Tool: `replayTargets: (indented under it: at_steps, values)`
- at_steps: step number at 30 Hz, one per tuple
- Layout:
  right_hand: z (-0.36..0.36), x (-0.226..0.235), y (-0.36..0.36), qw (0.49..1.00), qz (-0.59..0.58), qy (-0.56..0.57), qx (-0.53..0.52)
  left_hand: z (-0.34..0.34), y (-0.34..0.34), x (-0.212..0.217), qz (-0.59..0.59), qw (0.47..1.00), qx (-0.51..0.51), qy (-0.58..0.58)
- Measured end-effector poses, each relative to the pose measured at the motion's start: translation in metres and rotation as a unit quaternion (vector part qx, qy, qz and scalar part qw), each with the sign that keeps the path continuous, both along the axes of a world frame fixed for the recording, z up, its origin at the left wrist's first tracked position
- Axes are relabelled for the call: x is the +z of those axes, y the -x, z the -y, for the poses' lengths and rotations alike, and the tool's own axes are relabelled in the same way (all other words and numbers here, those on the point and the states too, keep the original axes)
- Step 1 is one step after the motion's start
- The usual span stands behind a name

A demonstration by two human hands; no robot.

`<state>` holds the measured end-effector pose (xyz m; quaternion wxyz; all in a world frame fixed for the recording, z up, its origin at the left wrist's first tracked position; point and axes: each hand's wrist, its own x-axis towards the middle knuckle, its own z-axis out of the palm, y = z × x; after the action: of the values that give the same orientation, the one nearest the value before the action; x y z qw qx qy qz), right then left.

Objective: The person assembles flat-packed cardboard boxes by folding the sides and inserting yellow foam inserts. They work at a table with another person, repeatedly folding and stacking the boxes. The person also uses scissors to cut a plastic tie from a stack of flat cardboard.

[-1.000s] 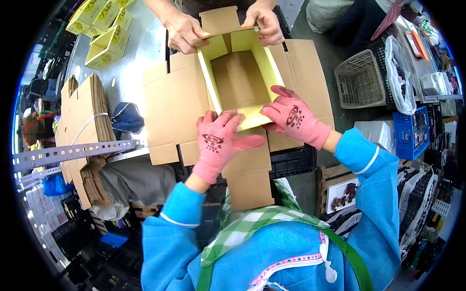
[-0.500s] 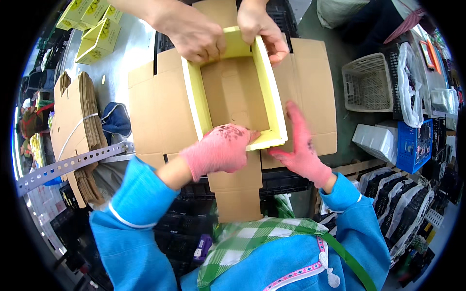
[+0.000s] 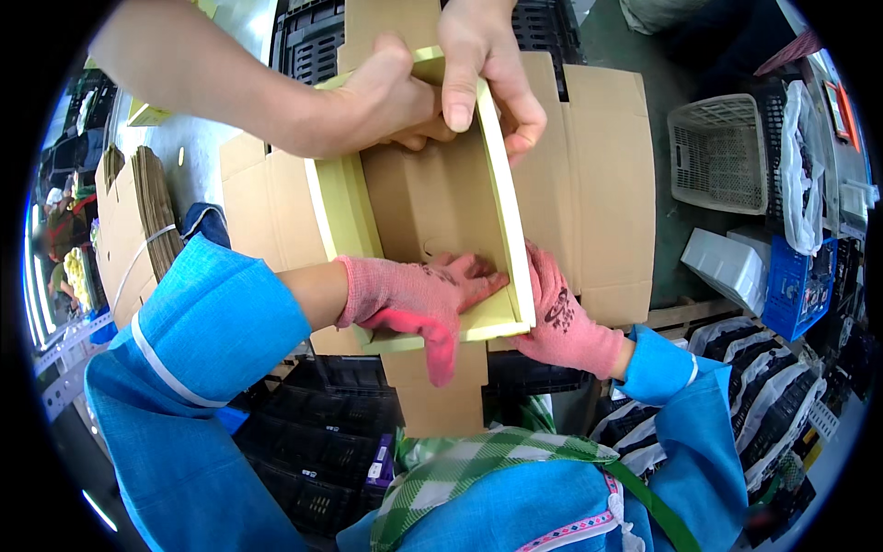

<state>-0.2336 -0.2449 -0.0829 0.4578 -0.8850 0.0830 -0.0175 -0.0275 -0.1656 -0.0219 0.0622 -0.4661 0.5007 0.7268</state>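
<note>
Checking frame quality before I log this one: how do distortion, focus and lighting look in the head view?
Head view: strong fisheye, black corners, the brown cardboard sheet bowing toward the rim. The left hand and right hand on the yellow-edged box are sharp, as are a co-worker's bare hands. Light is even, without harsh shadows; the white basket looks bright.
</note>
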Motion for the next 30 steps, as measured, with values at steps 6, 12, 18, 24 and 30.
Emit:
replayTargets:
  at_steps: [6,12,18,24,30]
  values:
    - [0.001,-0.003,0.000,1.000,-0.011,-0.004,0.000,0.011,-0.003,-0.010,-0.027,0.997,-0.051,0.052]
    - [0.023,0.028,-0.003,0.995,-0.069,-0.029,0.060,0.017,0.001,0.013,0.062,0.987,-0.092,0.119]
    - [0.043,0.106,-0.032,0.978,0.176,0.092,0.065,-0.066,0.038,0.048,0.419,0.714,0.157,0.539]
    - [-0.015,0.085,-0.095,0.887,-0.210,0.187,0.366,-0.170,0.059,-0.030,0.243,0.587,0.635,0.439]
    - [-0.030,0.079,-0.145,0.817,-0.396,0.060,0.415,-0.165,0.072,-0.077,-0.129,0.495,0.830,0.222]
